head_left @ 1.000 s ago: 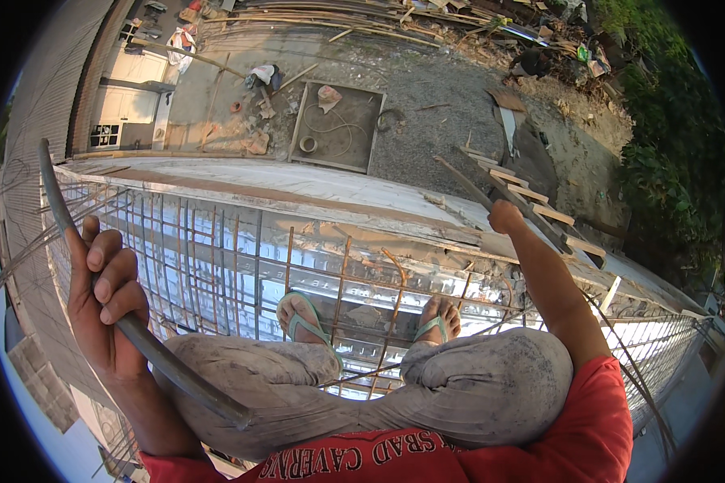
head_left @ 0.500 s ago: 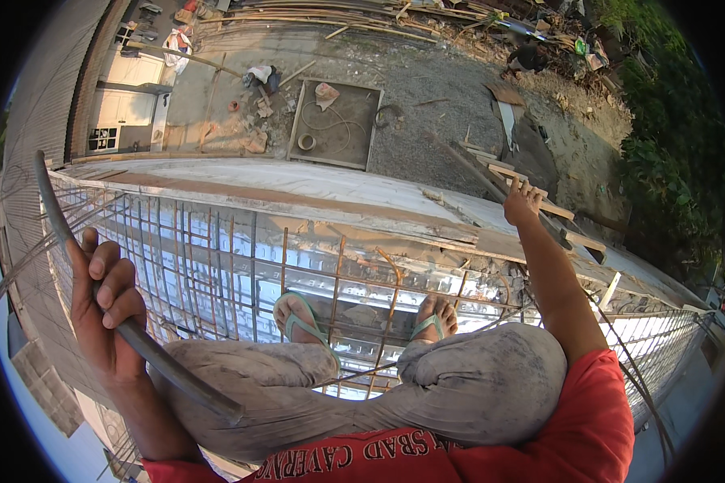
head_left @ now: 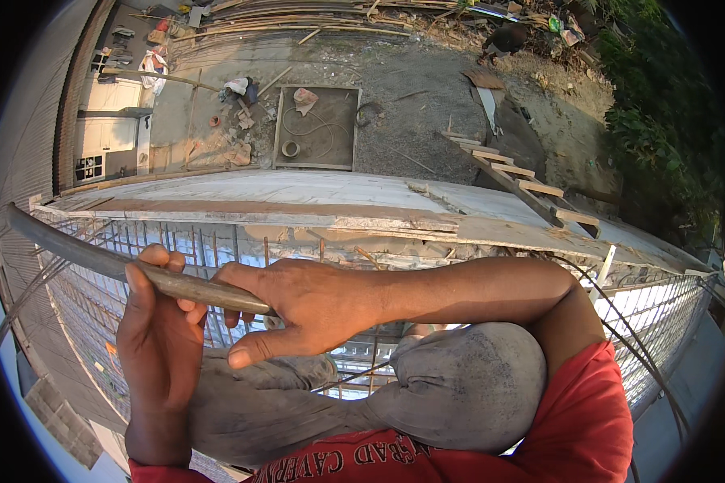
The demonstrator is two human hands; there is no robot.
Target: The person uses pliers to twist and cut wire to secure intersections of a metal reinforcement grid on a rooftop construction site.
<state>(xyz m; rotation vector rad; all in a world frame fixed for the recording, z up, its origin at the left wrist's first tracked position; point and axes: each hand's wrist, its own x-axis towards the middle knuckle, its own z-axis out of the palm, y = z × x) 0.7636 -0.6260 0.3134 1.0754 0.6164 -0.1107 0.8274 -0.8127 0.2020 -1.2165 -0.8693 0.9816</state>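
Note:
A long grey metal pipe (head_left: 89, 255) lies across the left half of the head view, looking curved near the rim. My left hand (head_left: 165, 338) is upright with its fingers and thumb closed around the pipe's middle. From the right, my right hand (head_left: 298, 310) reaches across my body. Its fingers wrap over the pipe's near end, the thumb standing apart below. Below both hands is a rebar grid (head_left: 217, 249) between formwork boards. My right forearm hides most of my feet and part of the grid.
A board-topped wall edge (head_left: 298, 216) runs across beyond my hands. A wooden ladder (head_left: 532, 185) leans against it at the right. Far below are a mixing trough (head_left: 318, 163), a bucket (head_left: 291, 149) and two people. Cables (head_left: 632, 342) hang at the right.
My right hand has swung left from beside the ladder onto the pipe's near end. My left hand has moved right, and the pipe has turned from steep to nearly level.

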